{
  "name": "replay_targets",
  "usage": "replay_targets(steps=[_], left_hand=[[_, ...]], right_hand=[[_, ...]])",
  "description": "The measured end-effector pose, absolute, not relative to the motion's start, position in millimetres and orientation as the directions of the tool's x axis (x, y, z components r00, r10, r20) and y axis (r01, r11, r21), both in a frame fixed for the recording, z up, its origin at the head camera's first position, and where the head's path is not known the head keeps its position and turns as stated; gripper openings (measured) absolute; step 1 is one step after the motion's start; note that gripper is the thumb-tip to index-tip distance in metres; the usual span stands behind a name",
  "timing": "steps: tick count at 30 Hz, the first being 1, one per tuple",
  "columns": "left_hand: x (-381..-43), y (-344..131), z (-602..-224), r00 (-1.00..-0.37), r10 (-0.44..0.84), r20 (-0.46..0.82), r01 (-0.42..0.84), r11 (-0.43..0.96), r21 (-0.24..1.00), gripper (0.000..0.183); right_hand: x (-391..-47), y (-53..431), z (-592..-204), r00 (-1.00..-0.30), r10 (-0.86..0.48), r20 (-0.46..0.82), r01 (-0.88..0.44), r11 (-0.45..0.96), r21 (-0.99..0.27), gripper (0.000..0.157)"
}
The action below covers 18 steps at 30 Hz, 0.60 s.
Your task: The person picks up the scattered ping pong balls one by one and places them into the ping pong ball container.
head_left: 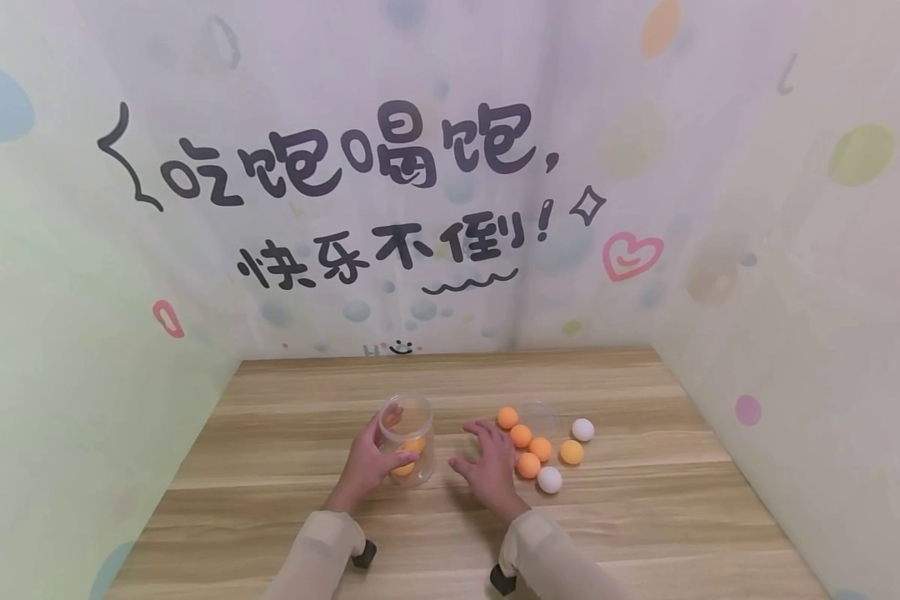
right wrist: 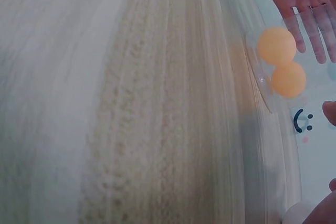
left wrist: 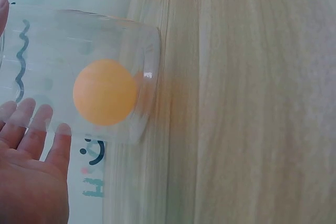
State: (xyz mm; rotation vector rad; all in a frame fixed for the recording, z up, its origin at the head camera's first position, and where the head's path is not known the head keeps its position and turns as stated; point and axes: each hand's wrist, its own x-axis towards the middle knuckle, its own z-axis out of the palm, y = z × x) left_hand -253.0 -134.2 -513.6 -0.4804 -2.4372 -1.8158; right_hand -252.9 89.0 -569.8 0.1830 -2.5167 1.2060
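Observation:
In the head view my left hand holds a clear, round jar that stands upright on the table, thumb on the near side and fingers round the far side. Two orange ping-pong balls show through the jar wall in the right wrist view, low down near its base. To the right of the jar my right hand hovers with fingers spread and nothing in them. Close beyond its fingers lies a loose group of orange balls, with a white ball by the group's near end.
A yellower ball and a second white ball lie farther right. Behind the orange group is a flat clear disc, like a lid. Printed wall sheets border the wooden table at the back and sides.

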Motion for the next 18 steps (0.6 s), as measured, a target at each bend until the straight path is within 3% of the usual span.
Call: replay_targets(steps=[18], left_hand=[[-253.1, -134.6, -514.7, -0.949, 0.201, 0.243, 0.29, 0.254, 0.923, 0.087]], right_hand=[[-256.1, 95.5, -575.6, -0.943, -0.03, 0.331, -0.275, 0.63, -0.726, 0.051]])
